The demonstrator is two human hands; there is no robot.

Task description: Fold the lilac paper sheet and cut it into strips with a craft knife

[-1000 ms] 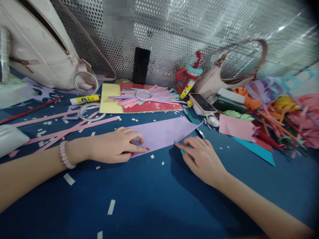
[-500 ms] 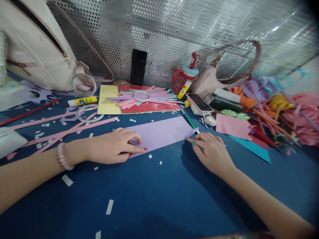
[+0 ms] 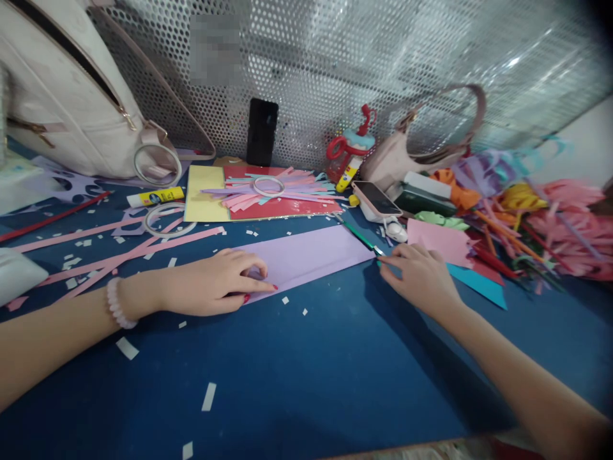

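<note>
A long strip of light purple paper (image 3: 311,253) lies flat on the blue table. My left hand (image 3: 213,281) rests on its left end, with the index finger stretched out and the other fingers partly bent. Across the strip's right end lies a green pencil (image 3: 357,234) with a silvery tip nearest me. My right hand (image 3: 421,275) is just beyond that end, fingers extended and slightly apart, the fingertips beside the pencil's near tip. Whether they touch the pencil I cannot tell. The paper's right corner shows beside the fingertips.
Behind the strip is a red and yellow sheet (image 3: 204,195) bearing paper strips and a white ring (image 3: 268,186). A glue stick (image 3: 156,197) and pink strips (image 3: 110,260) lie left. A phone (image 3: 262,131) stands at the back. Right are another phone (image 3: 377,198), pink paper (image 3: 440,241) and craft scraps.
The paper's right corner, lifted at my right fingertips before, now lies flat. My right hand has moved slightly right, off the corner. My left hand stays on the paper.
</note>
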